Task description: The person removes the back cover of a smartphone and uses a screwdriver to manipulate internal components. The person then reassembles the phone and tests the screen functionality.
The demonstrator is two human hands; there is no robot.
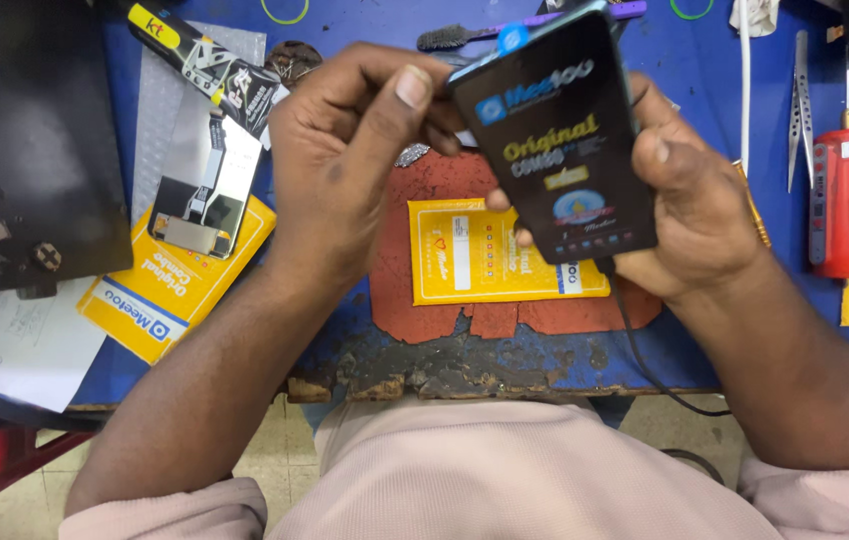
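Note:
My right hand (695,200) grips a black phone screen (557,130) with a printed protective film, held up over the bench and tilted. A thin black cable (635,340) hangs from its lower end. My left hand (345,160) is at the screen's upper left edge, thumb and fingertips pinched near its corner by a small blue tab (513,38). Below the hands, a yellow card (490,265) lies on a worn red mat (445,300).
A phone back frame (203,195) rests on a yellow packet (170,290) at left, beside a black tray (30,150). A red screwdriver (843,200) and tweezers (801,110) lie at right. A brush (455,38) lies at the back. The bench's front edge (465,375) is chipped.

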